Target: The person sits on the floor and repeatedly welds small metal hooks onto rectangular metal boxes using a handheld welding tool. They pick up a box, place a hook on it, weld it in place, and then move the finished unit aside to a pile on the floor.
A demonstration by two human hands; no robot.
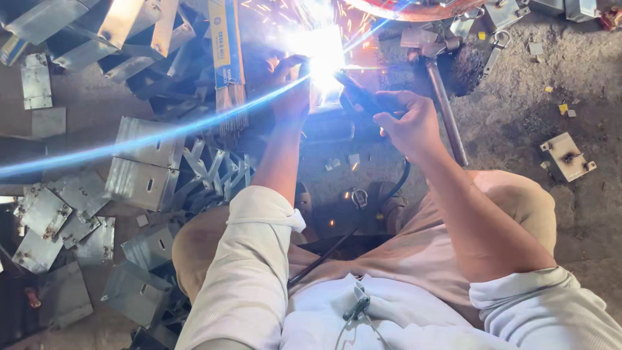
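Observation:
My right hand (408,123) grips a dark welding electrode holder (358,96), its tip at a blinding white arc (322,55) that throws sparks. My left hand (293,91) reaches to the metal workpiece (327,123) right beside the arc, fingers curled on it; glare hides exactly what it holds. A black cable (337,243) runs from the holder down between my knees. I sit low on the floor, sleeves rolled to the elbows.
Several folded sheet-metal brackets (146,165) and flat plates (42,214) lie heaped on the left. A packet of welding rods (225,55) sits upper middle. A hammer (447,110) lies right of the arc. A small plate with a bolt (567,155) rests on the dirt floor (518,116).

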